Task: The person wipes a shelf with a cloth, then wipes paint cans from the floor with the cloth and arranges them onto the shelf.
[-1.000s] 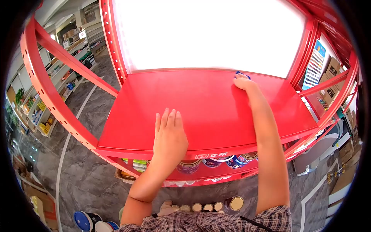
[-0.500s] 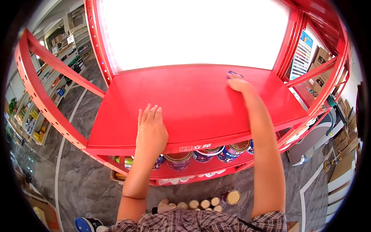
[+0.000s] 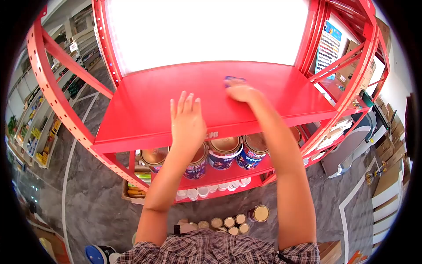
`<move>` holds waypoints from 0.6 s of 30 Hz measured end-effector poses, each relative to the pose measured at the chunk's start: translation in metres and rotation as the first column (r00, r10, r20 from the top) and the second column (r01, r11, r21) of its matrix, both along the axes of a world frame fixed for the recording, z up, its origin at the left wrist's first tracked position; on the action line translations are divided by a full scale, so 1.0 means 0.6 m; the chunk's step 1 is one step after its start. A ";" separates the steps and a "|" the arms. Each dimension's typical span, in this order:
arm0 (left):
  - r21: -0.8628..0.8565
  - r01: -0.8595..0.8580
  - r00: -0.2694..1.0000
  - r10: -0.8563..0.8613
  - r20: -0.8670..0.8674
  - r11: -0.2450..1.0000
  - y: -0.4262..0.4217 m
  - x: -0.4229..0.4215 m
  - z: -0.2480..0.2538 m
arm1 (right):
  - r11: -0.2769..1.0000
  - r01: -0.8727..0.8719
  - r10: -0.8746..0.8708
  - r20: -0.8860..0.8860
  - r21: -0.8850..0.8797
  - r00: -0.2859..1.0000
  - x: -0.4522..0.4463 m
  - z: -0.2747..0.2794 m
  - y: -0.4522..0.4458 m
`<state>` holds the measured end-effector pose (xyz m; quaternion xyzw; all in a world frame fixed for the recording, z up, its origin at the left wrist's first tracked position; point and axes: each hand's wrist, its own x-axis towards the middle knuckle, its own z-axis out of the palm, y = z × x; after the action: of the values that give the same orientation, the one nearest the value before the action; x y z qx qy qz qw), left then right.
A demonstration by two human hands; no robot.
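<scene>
Holding a blue cloth (image 3: 228,79) under my half-curled right hand (image 3: 240,91) towards the red shelf's (image 3: 154,97) back, I have my left hand (image 3: 188,121) spread, gripping nothing, over its front; the rubbing seems unfinished, though how much remains I cannot tell.

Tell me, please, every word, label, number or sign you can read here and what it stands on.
"立邦": on the paint can below the red shelf.
Red shelf's front-edge lettering: too blurred.
Other can print: too blurred.
Colour chart, white sign: too small.
</scene>
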<state>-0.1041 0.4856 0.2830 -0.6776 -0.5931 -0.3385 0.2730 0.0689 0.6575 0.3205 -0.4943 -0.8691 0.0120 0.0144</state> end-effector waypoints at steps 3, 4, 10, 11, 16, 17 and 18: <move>0.051 0.060 0.997 -0.062 0.040 0.997 0.007 0.042 -0.006 | 0.980 0.189 -0.191 0.034 0.054 0.981 0.140 -0.019 0.018; 0.081 0.079 0.995 -0.084 0.053 0.994 0.008 0.054 -0.006 | 0.976 0.202 -0.204 0.013 0.085 0.979 0.161 -0.027 0.017; 0.192 0.067 0.988 -0.093 0.126 0.979 0.017 0.055 -0.009 | 0.959 -0.209 0.209 0.018 0.191 0.978 0.000 -0.010 -0.138; 0.218 0.073 0.987 -0.103 0.127 0.973 0.020 0.054 -0.010 | 0.936 -0.271 0.293 -0.076 0.223 0.953 -0.025 -0.029 -0.163; 0.190 0.071 0.994 -0.085 0.069 0.979 0.018 0.045 -0.016 | 0.950 -0.102 0.136 -0.099 0.297 0.986 0.094 -0.046 -0.166; 0.187 0.070 0.994 -0.084 0.068 0.980 0.017 0.045 -0.016 | 0.942 -0.048 0.089 -0.110 0.332 0.990 0.138 -0.051 -0.154; 0.163 0.084 0.992 -0.099 0.083 0.983 0.017 0.046 -0.015 | 0.920 0.034 0.034 -0.166 0.391 0.986 0.179 -0.060 -0.147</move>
<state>-0.0765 0.4958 0.2742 -0.6641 -0.5441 -0.4276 0.2830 0.1764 0.5691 0.2845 -0.4788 -0.8494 -0.1201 0.1869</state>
